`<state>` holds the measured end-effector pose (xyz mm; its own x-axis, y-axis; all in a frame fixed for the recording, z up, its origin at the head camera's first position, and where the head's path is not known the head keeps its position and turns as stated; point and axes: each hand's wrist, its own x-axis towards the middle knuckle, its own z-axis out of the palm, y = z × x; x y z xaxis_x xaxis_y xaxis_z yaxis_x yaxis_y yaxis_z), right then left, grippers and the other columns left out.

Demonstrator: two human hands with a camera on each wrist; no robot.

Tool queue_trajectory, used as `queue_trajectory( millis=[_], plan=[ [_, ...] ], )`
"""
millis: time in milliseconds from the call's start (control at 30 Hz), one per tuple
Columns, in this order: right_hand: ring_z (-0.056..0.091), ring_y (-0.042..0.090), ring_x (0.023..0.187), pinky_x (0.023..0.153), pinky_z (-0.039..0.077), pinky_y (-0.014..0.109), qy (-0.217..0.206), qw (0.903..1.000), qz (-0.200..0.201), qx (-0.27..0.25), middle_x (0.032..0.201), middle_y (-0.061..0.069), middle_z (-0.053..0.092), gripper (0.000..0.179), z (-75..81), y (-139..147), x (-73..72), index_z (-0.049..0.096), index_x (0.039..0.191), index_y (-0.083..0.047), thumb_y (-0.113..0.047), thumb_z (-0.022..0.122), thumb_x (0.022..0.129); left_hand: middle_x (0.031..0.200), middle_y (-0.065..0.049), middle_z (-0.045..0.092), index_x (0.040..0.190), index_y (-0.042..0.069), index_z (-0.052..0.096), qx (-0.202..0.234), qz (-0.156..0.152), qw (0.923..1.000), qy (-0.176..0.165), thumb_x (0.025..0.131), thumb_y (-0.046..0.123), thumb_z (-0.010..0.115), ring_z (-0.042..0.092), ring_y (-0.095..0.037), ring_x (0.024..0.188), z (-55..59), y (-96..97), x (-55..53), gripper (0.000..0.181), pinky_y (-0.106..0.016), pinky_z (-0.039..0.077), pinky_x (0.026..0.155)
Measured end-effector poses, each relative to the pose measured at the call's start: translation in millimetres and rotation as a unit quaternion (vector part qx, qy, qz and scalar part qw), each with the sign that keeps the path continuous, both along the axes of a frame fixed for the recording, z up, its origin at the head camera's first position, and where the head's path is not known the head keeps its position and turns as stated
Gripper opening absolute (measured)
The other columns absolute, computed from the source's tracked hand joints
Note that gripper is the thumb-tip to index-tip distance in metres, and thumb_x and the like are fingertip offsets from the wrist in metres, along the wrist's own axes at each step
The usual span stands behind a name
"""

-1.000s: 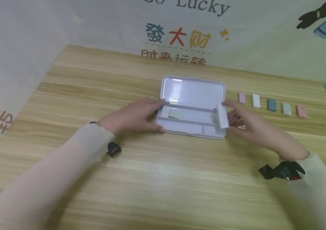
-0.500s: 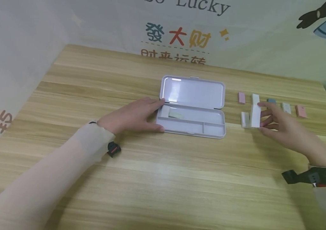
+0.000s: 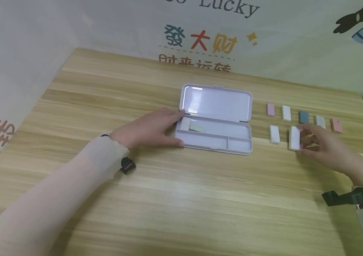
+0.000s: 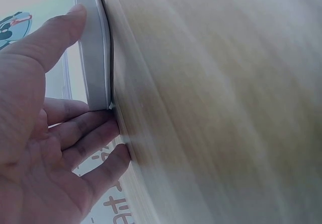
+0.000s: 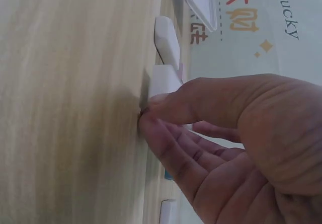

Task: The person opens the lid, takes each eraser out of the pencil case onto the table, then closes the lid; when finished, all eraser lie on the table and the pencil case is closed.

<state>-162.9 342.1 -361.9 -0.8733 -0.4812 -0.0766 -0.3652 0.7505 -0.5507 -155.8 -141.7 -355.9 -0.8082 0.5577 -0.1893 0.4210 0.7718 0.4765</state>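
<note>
An opened white pencil case (image 3: pixel 240 130) lies mid-table, its lid folded back. My left hand (image 3: pixel 146 129) holds the case's left end, thumb at the front corner and fingers at the back; in the left wrist view the thumb (image 4: pixel 55 38) lies against its side wall. Inside, a white eraser (image 3: pixel 185 124) and a pale green eraser (image 3: pixel 196 128) sit in the long rear compartment. On the right, my right hand (image 3: pixel 323 145) pinches a white eraser (image 3: pixel 294 138) down at the table surface. Another white eraser (image 3: pixel 274 134) lies just left of it.
Behind runs a row of erasers: pink (image 3: pixel 270 110), white (image 3: pixel 286 113), blue (image 3: pixel 303 117), light grey (image 3: pixel 320 121) and a second pink one (image 3: pixel 336 125). A printed curtain (image 3: pixel 120 28) hangs behind the wooden table (image 3: pixel 175 199).
The right hand has carried the white eraser from over the case's right end rightward and down to the table beside the other white one. The left hand has stayed on the case.
</note>
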Motion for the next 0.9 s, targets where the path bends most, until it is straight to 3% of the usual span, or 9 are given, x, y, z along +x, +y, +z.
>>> queue_trajectory(
  millis=[633, 733, 800, 900],
  plan=[
    [0.042, -0.022, 0.090, 0.072, 0.047, 0.002, -0.022, 0.9974, 0.004, 0.069, 0.123, 0.037, 0.055, 0.066, 6.3, -2.5, -8.6, 0.039, 0.147, 0.021, 0.013, 0.070, 0.090, 0.170, -0.013, 0.036, 0.166, 0.007, 0.026, -0.010, 0.000, 1.0000, 0.002, 0.092, 0.051, 0.077, 0.035, -0.034, 0.158, -0.6, -0.6, -1.6, 0.100, -0.049, 0.030, 0.132],
    [0.055, -0.007, 0.093, 0.073, 0.051, 0.006, -0.031, 0.9959, -0.002, 0.085, 0.124, 0.037, 0.054, 0.067, 7.6, -2.8, -9.2, 0.038, 0.148, 0.021, 0.012, 0.071, 0.090, 0.169, -0.014, 0.038, 0.166, 0.005, 0.026, -0.013, -0.003, 0.9999, 0.006, 0.092, 0.051, 0.077, 0.037, -0.034, 0.157, -0.8, -0.3, -2.1, 0.100, -0.048, 0.031, 0.132],
    [0.064, 0.013, 0.096, 0.074, 0.055, 0.012, -0.037, 0.9952, -0.004, 0.091, 0.125, 0.038, 0.053, 0.068, 7.9, -3.0, -9.2, 0.037, 0.148, 0.022, 0.012, 0.070, 0.090, 0.168, -0.015, 0.039, 0.166, 0.004, 0.027, -0.016, -0.005, 0.9998, 0.008, 0.092, 0.051, 0.076, 0.038, -0.035, 0.156, -0.8, 0.1, -2.4, 0.100, -0.048, 0.032, 0.132],
    [0.066, 0.040, 0.101, 0.076, 0.060, 0.021, -0.045, 0.9949, -0.007, 0.090, 0.126, 0.040, 0.051, 0.068, 7.6, -3.0, -8.8, 0.035, 0.148, 0.023, 0.013, 0.069, 0.090, 0.168, -0.015, 0.041, 0.165, 0.003, 0.027, -0.023, -0.006, 0.9997, 0.011, 0.092, 0.053, 0.076, 0.040, -0.035, 0.155, -0.2, 0.6, -2.7, 0.101, -0.048, 0.033, 0.131]
  ],
)
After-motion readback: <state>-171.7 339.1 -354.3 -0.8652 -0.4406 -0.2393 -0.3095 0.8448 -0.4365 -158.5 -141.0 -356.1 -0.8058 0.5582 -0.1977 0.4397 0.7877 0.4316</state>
